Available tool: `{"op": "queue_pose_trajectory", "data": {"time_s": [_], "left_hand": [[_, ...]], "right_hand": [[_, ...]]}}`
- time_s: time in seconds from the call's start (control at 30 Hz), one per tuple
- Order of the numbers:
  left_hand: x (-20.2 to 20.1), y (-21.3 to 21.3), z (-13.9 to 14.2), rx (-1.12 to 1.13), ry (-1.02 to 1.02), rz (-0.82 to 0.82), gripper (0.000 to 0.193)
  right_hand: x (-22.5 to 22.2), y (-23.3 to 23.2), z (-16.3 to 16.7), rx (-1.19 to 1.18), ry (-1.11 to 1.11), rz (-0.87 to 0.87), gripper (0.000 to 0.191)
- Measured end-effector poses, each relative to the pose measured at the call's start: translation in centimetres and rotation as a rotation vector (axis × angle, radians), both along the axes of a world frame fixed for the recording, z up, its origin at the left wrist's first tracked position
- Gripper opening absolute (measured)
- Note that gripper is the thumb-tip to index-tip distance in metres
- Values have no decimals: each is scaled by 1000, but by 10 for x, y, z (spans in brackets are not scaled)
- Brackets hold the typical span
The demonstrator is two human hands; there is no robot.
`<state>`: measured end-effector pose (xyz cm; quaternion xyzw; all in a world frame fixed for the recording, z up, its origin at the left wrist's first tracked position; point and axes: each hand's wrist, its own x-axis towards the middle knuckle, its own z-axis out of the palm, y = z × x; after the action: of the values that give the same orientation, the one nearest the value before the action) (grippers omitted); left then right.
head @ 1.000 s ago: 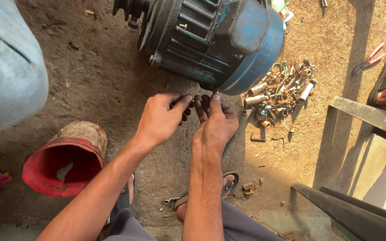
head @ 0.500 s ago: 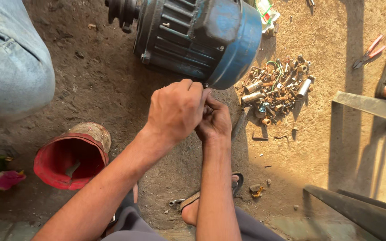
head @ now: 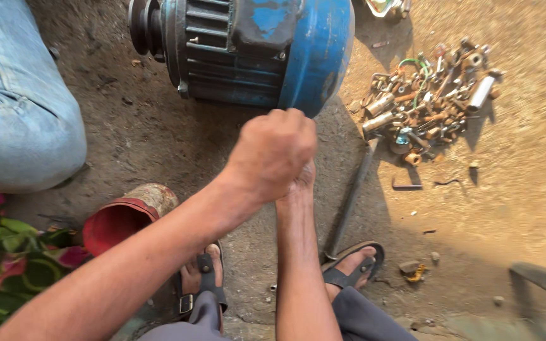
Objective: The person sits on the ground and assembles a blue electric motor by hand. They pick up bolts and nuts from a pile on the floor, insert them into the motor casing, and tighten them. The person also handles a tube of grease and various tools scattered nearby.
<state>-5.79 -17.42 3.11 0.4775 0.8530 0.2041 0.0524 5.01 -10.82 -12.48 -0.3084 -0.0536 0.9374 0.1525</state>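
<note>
My left hand (head: 274, 153) is curled into a fist just in front of the blue electric motor (head: 254, 50), which lies on its side on the dirt floor. My right hand (head: 301, 182) sits directly under the left one and is mostly hidden by it. Whatever the two hands have between them is out of sight. The fists hover near the motor's blue end cover, close to its lower rim.
A pile of rusty bolts, nuts and sleeves (head: 431, 101) lies to the right, with a long metal rod (head: 351, 199) and a small bent key (head: 407, 185) nearby. A red can (head: 124, 218) lies at the left by a colourful cloth (head: 7, 265). Another person's jeans-clad knee (head: 20, 107) is far left. My sandalled feet (head: 349, 268) are below.
My left hand has come up over my right hand and closed into a fist. The view has moved nearer and shifted right, so the motor and bolt pile look bigger.
</note>
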Motion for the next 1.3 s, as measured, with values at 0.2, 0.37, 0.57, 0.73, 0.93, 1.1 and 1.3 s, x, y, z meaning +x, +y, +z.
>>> {"op": "queue_pose_trajectory", "data": {"time_s": [0.2, 0.37, 0.57, 0.73, 0.93, 1.1, 1.3], "left_hand": [[-8, -12, 3, 132, -7, -46, 17], [-13, -29, -9, 333, -56, -5, 9], [-20, -33, -17, 395, -169, 5, 12], [-23, -30, -14, 368, -217, -4, 13], [-32, -19, -11, 272, -233, -95, 21], [-43, 12, -14, 62, -211, -265, 5], [-49, 29, -13, -220, -241, -356, 6]], "right_hand": [[-7, 0, 6, -221, -281, 167, 25], [-5, 3, 4, 386, -186, 128, 12], [-2, -12, 53, 1197, -400, 284, 16], [-25, -25, 87, 1686, -711, 348, 29], [-40, -46, 83, 1676, -791, 183, 50], [-41, -52, 65, 1309, -801, 93, 45], [-36, -48, 57, 1084, -882, 143, 32]]}}
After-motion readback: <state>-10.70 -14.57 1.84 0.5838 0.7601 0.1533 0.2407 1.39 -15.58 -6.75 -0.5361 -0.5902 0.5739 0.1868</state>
